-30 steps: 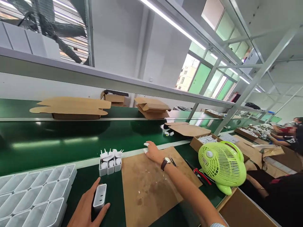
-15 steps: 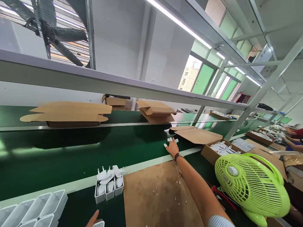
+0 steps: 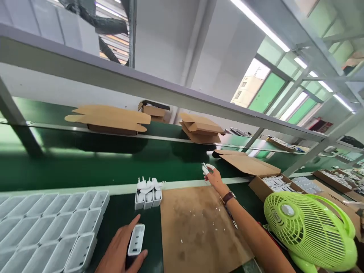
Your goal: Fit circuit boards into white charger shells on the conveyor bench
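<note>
The white moulded tray [image 3: 48, 227] lies to the left of the left hand [image 3: 121, 252], its rows of pockets showing nothing inside. The left hand rests low on the counter [image 3: 119, 212], fingers [image 3: 133, 223] closed narrowly around a white charger body [image 3: 136, 239], thumb on one long edge and the other fingers along the opposite edge, port face up. The charger body looks like a light, stiff plastic block with smooth, somewhat slippery sides, so the flat long edges appear the best place to hold it, clear of the ports.

Just beyond the left fingertips stand three small white bins [image 3: 148, 196] with plug pieces [image 3: 149, 184] poking out of them; those thin prongs would likely bend or snag if squeezed. To their right a worn brown cardboard mat [image 3: 199, 231], flecked with white bits, covers the counter.

Past the mat's far edge, the right hand [image 3: 215, 179] reaches out with a watch [image 3: 228, 197] at the wrist, fingers pinched on a small white part [image 3: 205, 169] over the green conveyor belt [image 3: 85, 163]. It seems light and rigid, easy to lose from a loose pinch.

Right of that hand sit an open cardboard box [image 3: 273, 184] of white parts and a lime-green desk fan [image 3: 308, 231]. Flat cartons [image 3: 109, 118] lie on the upper shelf under strip lights.
</note>
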`<state>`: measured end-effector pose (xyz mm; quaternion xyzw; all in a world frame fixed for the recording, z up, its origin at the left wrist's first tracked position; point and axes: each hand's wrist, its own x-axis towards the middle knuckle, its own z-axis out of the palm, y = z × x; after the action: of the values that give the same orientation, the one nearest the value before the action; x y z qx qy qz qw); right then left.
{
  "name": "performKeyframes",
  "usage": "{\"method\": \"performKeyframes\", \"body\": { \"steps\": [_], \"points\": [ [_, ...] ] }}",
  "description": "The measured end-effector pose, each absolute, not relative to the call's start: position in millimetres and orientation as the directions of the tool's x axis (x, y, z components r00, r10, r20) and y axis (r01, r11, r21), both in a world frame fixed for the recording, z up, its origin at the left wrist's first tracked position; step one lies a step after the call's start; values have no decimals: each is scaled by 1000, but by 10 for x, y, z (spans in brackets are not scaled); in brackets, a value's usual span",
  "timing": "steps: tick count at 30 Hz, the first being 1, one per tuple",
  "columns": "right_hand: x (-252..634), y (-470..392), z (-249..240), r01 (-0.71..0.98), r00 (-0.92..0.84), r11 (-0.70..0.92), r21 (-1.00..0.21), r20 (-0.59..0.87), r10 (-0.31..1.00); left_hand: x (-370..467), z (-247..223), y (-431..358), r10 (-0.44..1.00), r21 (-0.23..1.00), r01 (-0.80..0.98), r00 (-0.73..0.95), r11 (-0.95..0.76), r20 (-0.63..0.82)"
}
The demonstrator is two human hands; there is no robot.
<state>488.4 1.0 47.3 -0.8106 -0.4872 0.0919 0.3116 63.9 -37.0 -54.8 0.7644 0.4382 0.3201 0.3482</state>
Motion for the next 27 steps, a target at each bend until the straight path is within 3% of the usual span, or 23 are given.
{"method": "performKeyframes", "body": {
  "steps": [6, 8, 10, 12, 17, 20, 24, 27],
  "points": [
    [3764, -682, 532, 646, 31, -122, -754, -134, 991, 624, -232, -471, 851, 796, 421, 482, -436, 211],
    [3376, -796, 530, 679, -167, -28, -734, -192, 967, 611, -199, -477, 840, 779, 425, 493, -461, 229],
    [3056, -813, 522, 770, -263, 82, -633, -198, 944, 593, -196, -490, 827, 754, 429, 498, -497, 262],
    [2848, -760, 525, 843, -248, 129, -522, -165, 955, 570, -209, -500, 808, 727, 430, 510, -535, 293],
    [2733, -696, 578, 918, -132, 103, -383, -49, 990, 546, -244, -492, 782, 702, 419, 535, -575, 320],
    [2744, -828, 532, 943, -172, 151, -297, -45, 984, 554, -242, -487, 781, 708, 411, 533, -575, 325],
    [2740, -1021, 377, 930, -284, 268, -251, -28, 959, 547, -215, -491, 786, 706, 427, 540, -565, 301],
    [2724, -1075, 326, 935, -270, 257, -243, -23, 962, 529, -200, -500, 781, 693, 439, 549, -572, 297]
  ]
}}
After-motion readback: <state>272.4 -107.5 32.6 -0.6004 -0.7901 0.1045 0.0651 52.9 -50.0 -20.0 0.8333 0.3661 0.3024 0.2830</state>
